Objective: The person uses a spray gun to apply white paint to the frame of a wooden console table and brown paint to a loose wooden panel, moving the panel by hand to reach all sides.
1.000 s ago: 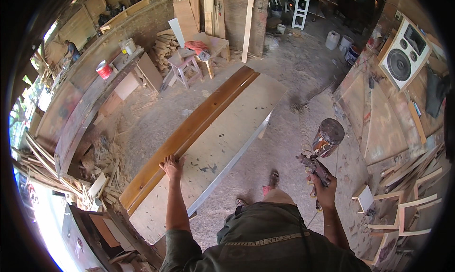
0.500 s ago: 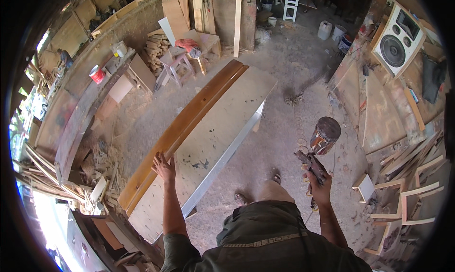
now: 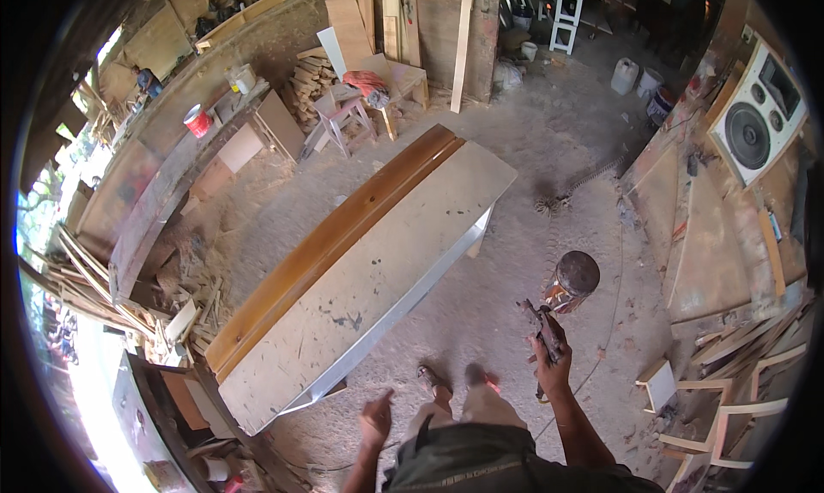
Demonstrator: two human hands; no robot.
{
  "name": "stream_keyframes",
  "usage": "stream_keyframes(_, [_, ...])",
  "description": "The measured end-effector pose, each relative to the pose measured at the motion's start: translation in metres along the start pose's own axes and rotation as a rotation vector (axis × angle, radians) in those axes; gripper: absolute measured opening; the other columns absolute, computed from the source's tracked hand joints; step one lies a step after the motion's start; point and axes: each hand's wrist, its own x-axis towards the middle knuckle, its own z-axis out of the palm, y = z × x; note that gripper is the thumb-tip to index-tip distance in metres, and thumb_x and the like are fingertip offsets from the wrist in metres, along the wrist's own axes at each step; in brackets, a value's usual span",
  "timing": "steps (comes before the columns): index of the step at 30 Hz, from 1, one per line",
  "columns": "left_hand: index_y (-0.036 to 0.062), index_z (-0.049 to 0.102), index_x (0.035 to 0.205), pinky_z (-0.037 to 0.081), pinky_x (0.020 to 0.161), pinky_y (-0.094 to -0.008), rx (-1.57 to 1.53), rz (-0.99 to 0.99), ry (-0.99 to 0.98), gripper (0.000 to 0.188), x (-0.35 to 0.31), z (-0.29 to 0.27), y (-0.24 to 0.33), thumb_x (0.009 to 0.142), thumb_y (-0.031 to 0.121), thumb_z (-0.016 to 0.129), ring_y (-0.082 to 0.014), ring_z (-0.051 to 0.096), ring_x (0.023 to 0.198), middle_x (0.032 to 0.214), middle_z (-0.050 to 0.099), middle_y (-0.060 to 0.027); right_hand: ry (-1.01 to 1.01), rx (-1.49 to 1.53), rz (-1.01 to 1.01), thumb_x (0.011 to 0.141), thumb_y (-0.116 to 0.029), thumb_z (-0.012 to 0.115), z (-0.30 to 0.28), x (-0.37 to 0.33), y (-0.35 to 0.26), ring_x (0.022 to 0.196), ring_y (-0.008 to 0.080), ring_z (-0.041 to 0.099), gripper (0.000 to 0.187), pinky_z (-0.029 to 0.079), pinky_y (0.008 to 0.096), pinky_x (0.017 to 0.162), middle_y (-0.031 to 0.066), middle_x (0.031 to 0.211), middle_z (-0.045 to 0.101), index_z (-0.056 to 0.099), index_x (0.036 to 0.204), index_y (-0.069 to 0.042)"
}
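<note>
My right hand (image 3: pixel 554 364) is wrapped round a dark, stained spray gun (image 3: pixel 542 328). A cylindrical, paint-streaked cup (image 3: pixel 577 274) with a dark top sits at the gun's front end. My left hand (image 3: pixel 375 420) is in front of my body, holding nothing, with one finger stretched out and the others loosely bent. It is apart from the pale, paint-spotted panel (image 3: pixel 378 274) ahead. Along the panel's far left edge lies a long, brown-stained wooden board (image 3: pixel 339 227) with a groove along its length.
Wood offcuts (image 3: pixel 202 313) lie left of the panel. A red can (image 3: pixel 196 121) stands on a long bench. A stool (image 3: pixel 343 120) is behind. To the right are wooden frames (image 3: pixel 721 407) and a speaker (image 3: pixel 755 115). A thin hose (image 3: pixel 605 347) runs over the floor.
My left hand has left the brown board and drawn back toward my body. The spray gun with its cup has moved slightly left and nearer. My view has shifted.
</note>
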Motion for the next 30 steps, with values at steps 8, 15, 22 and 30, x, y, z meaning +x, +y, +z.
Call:
stream_keyframes(8, [0.0062, 0.069, 0.131, 0.056, 0.1, -0.0424, -0.281, -0.378, -0.347, 0.034, -0.054, 0.119, -0.025, 0.098, 0.005, 0.064, -0.0336, 0.069, 0.122, 0.128, 0.072, -0.0182, 0.021, -0.215, -0.195, 0.099, -0.005, 0.068, -0.001, 0.055, 0.098, 0.132, 0.0261, 0.06, 0.053, 0.049, 0.0359, 0.107, 0.0204, 0.146, 0.06, 0.051, 0.148, 0.004])
stream_keyframes(15, [0.0062, 0.066, 0.134, 0.054, 0.097, -0.0436, -0.243, -0.328, -0.679, 0.04, -0.122, 0.219, -0.104, 0.095, 0.013, 0.071, -0.0364, 0.068, 0.114, 0.128, 0.069, -0.0202, 0.103, -0.308, -0.172, 0.103, -0.011, 0.064, 0.036, 0.084, 0.193, 0.135, 0.03, 0.059, 0.055, 0.047, 0.0385, 0.109, 0.0238, 0.15, 0.056, 0.046, 0.152, 0.003])
stream_keyframes(22, [0.0092, 0.069, 0.125, 0.051, 0.098, -0.0436, -0.469, -0.563, -1.268, 0.034, -0.153, 0.243, -0.127, 0.099, 0.031, 0.068, -0.0291, 0.067, 0.109, 0.117, 0.071, -0.0159, 0.079, -0.341, -0.214, 0.103, -0.012, 0.063, 0.073, 0.121, 0.302, 0.135, 0.0324, 0.059, 0.05, 0.046, 0.0384, 0.11, 0.0244, 0.147, 0.058, 0.05, 0.149, 0.004])
stream_keyframes(30, [0.0037, 0.068, 0.131, 0.055, 0.088, -0.0398, -0.591, -0.104, -0.944, 0.035, -0.035, 0.409, -0.256, 0.098, 0.016, 0.072, -0.0323, 0.07, 0.102, 0.118, 0.071, -0.018, 0.029, -0.15, -0.187, 0.103, -0.015, 0.065, 0.113, 0.126, 0.397, 0.081, 0.0089, 0.063, 0.038, 0.05, 0.0246, 0.066, 0.0055, 0.097, 0.071, 0.058, 0.137, 0.0])
